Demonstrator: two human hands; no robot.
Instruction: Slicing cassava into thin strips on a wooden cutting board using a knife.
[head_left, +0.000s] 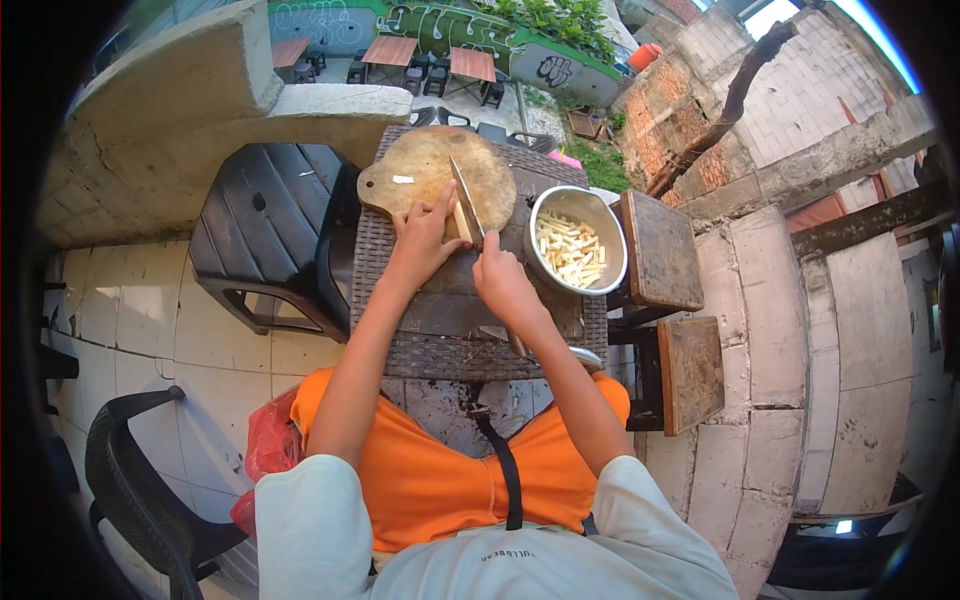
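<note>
My right hand (501, 276) grips the handle of a kitchen knife (466, 193), whose blade points away from me over a round wooden cutting board (427, 161). With spread fingers, my left hand (421, 238) presses a pale, peeled block of food (463, 223) onto the board, right beside the blade. A small whitish piece (403, 180) lies near the board's handle hole. To the right stands a metal bowl (534, 259) holding many pale cut sticks (574, 251). Under my right forearm, another handled tool (517, 343) is partly hidden.
The board and bowl rest on a dark woven table (457, 356). A black plastic stool (274, 202) adjoins it on the left, with a black chair (142, 480) nearer me. Wooden-topped stools (664, 251) stand to the right. A red plastic bag (271, 435) sits beside my leg.
</note>
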